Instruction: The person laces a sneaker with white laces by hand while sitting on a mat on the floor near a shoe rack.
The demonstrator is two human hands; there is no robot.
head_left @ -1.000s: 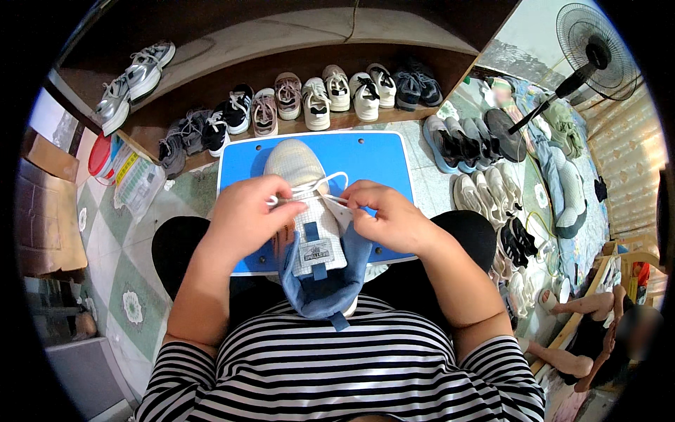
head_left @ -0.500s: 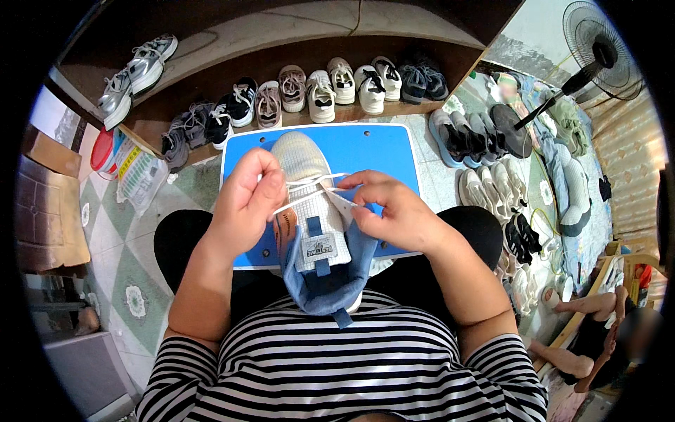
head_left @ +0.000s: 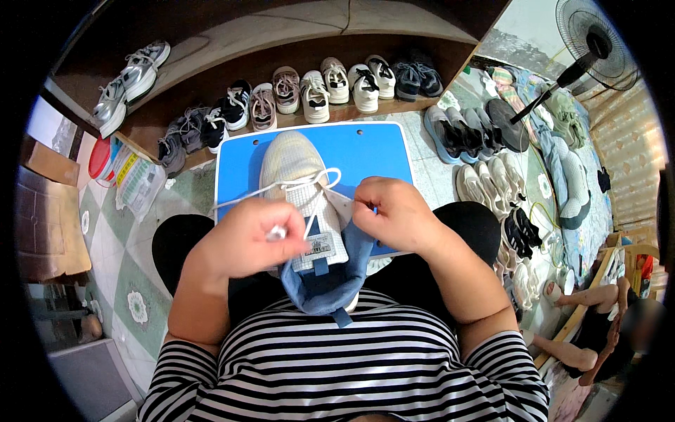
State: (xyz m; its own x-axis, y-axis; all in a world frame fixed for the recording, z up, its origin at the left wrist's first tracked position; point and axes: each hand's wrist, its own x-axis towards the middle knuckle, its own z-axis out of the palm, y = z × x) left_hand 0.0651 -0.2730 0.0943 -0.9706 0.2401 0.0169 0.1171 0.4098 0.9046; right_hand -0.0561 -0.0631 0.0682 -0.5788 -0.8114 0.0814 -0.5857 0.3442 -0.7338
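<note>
A pale grey sneaker (head_left: 292, 162) with a blue lining (head_left: 327, 292) lies toe away from me on a blue board (head_left: 380, 151) across my lap. White shoelace (head_left: 330, 173) crosses its upper front and makes a small loop above the tongue (head_left: 327, 225). My left hand (head_left: 242, 239), slightly blurred, is closed on a strand of lace over the shoe's left side. Another lace end trails out leftward. On the right, my right hand (head_left: 394, 214) pinches the shoe's light eyelet flap (head_left: 340, 205).
Behind the board, a low shelf (head_left: 394, 116) bears a row of sneakers. More shoes (head_left: 492, 183) stand on the tiled floor at right, near a standing fan (head_left: 594, 46). A red bucket (head_left: 100, 158) and plastic bag (head_left: 137, 179) are at left. Another person's legs (head_left: 573, 330) show lower right.
My left hand has moved down toward me, drawing a lace strand. A loop now shows above the tongue. My right hand has drawn its fingers together at the flap.
</note>
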